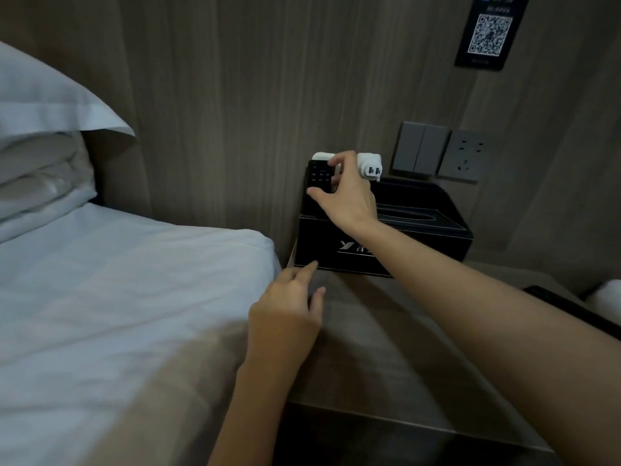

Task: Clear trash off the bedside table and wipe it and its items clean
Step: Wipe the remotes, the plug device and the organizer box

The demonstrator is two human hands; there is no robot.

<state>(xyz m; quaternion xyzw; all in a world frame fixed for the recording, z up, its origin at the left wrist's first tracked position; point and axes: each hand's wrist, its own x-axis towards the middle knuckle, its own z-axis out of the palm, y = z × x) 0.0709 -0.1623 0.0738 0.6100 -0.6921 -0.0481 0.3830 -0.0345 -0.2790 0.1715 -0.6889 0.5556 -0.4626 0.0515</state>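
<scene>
A black tissue box holder (437, 243) stands at the back of the brown bedside table (386, 348). A black remote control (319, 176) stands upright in its left slot. My right hand (346, 193) reaches over the holder and pinches the remote between thumb and fingers. A white charger (369, 168) shows behind that hand, partly hidden. My left hand (289, 307) hovers low at the table's left edge, index finger stretched toward the holder's lower left corner, holding nothing.
The bed with white sheet (117, 297) and pillows (43, 129) lies close on the left. Wall switches (420, 151) and a socket (467, 156) sit behind the holder. A QR sign (490, 31) hangs above. A dark flat object (564, 304) and something white (608, 297) lie at the right edge.
</scene>
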